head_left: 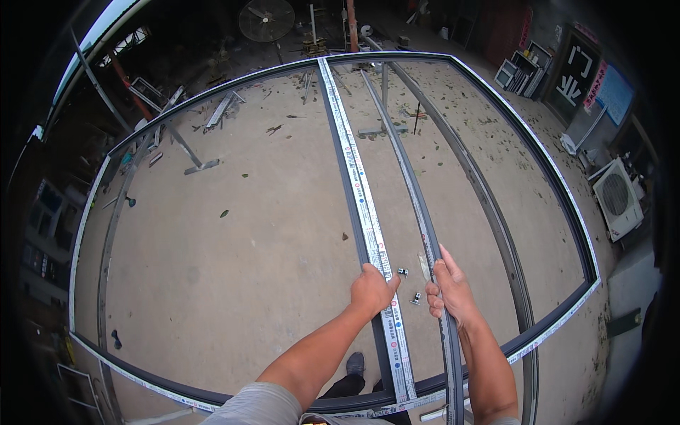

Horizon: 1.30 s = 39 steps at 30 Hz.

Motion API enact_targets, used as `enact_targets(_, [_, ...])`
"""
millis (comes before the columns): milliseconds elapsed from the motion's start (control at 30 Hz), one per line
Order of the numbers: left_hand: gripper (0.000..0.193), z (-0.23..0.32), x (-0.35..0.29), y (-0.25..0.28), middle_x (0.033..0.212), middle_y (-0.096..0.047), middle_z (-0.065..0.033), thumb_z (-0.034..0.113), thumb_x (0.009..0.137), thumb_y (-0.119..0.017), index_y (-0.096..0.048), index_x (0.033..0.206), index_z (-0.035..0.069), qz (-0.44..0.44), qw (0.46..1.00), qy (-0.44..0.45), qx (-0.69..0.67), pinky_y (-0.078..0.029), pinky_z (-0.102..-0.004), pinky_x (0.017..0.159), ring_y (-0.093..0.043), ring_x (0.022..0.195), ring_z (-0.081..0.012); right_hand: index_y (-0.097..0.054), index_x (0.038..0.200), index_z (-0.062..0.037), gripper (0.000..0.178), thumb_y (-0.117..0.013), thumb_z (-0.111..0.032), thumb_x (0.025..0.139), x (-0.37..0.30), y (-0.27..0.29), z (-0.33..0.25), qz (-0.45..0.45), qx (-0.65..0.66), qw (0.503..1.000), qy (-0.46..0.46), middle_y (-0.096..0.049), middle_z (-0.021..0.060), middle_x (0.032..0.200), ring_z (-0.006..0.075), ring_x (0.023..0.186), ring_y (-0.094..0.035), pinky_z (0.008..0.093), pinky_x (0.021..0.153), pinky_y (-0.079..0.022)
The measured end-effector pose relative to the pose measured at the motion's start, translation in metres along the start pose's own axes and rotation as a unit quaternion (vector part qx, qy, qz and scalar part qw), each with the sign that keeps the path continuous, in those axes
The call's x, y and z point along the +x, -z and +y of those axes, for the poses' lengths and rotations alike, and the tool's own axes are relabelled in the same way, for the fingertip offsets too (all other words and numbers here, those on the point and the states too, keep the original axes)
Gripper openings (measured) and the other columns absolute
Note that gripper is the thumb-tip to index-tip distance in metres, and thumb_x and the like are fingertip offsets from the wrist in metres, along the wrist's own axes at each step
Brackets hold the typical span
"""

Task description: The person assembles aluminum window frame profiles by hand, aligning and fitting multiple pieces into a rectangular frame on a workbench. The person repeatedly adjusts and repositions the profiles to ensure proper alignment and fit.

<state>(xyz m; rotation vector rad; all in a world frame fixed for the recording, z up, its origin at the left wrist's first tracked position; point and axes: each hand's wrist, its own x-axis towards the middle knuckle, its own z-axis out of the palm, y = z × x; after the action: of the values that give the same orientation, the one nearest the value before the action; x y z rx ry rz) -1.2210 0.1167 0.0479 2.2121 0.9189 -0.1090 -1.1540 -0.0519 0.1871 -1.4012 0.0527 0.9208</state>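
Note:
A large rectangular window frame, dark with a white film-covered outer edge, spreads before me. Its crossbar, covered with printed white film, runs from the far side to the near side. My left hand is closed round this crossbar at its near part, thumb over the top. A long, thin grey metal profile lies to the right of the crossbar, and my right hand grips it near my body. Between the two hands, small metal fittings show in the gap.
Metal support rails run beneath the frame, one at the right and one at the left. Offcuts and leaves litter the concrete. A fan stands at the back; an air-conditioner unit sits at the right wall. My shoe shows through the frame.

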Motion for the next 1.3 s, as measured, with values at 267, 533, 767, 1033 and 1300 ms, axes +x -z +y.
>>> enact_targets(267, [0.072, 0.002, -0.001, 0.003, 0.112, -0.076, -0.0328, 0.056, 0.098, -0.073, -0.054, 0.118, -0.010, -0.028, 1.000, -0.005, -0.010, -0.062, -0.0524, 0.092, -0.078, 0.104, -0.0468, -0.022, 0.178, -0.0248, 0.068, -0.052, -0.036, 0.119, 0.026, -0.045, -0.013, -0.047, -0.040, 0.998, 0.019, -0.048, -0.0009, 0.072, 0.0071, 0.048, -0.043, 0.0267, 0.040, -0.042])
enact_targets(533, [0.070, 0.001, -0.003, 0.004, 0.108, -0.077, -0.0331, 0.052, 0.099, -0.074, -0.053, 0.117, -0.012, -0.002, 1.000, -0.003, -0.016, -0.062, -0.0521, 0.090, -0.078, 0.101, -0.0476, -0.024, 0.178, -0.0252, 0.068, -0.053, -0.037, 0.118, 0.037, -0.023, -0.038, -0.019, -0.047, 0.998, 0.043, -0.049, -0.0017, 0.073, 0.0060, 0.048, -0.043, 0.0257, 0.040, -0.040])
enact_targets(767, [0.072, 0.006, -0.004, 0.003, 0.112, -0.076, -0.0320, 0.054, 0.098, -0.074, -0.054, 0.119, -0.011, -0.025, 0.999, 0.015, -0.019, -0.061, -0.0523, 0.094, -0.078, 0.105, -0.0466, -0.023, 0.178, -0.0220, 0.068, -0.051, -0.034, 0.117, 0.051, -0.042, -0.038, 0.017, -0.009, 0.998, 0.061, -0.050, 0.0001, 0.072, 0.0085, 0.049, -0.044, 0.0289, 0.041, -0.041])
enact_targets(1033, [0.073, 0.000, -0.001, 0.004, 0.109, -0.076, -0.0325, 0.055, 0.098, -0.074, -0.053, 0.118, -0.011, -0.016, 1.000, 0.005, -0.011, -0.062, -0.0520, 0.090, -0.078, 0.101, -0.0463, -0.024, 0.178, -0.0237, 0.069, -0.054, -0.036, 0.117, 0.058, -0.026, -0.037, -0.024, -0.075, 0.997, 0.026, -0.050, 0.0002, 0.073, 0.0084, 0.049, -0.044, 0.0285, 0.042, -0.041])
enact_targets(1300, [0.072, 0.008, -0.003, 0.007, 0.111, -0.076, -0.0322, 0.057, 0.099, -0.072, -0.053, 0.117, -0.010, -0.020, 1.000, -0.006, -0.016, -0.062, -0.0517, 0.091, -0.078, 0.102, -0.0464, -0.021, 0.179, -0.0229, 0.072, -0.055, -0.037, 0.117, 0.035, -0.004, -0.019, 0.029, -0.103, 0.993, 0.038, -0.050, -0.0017, 0.071, 0.0081, 0.048, -0.044, 0.0294, 0.041, -0.041])
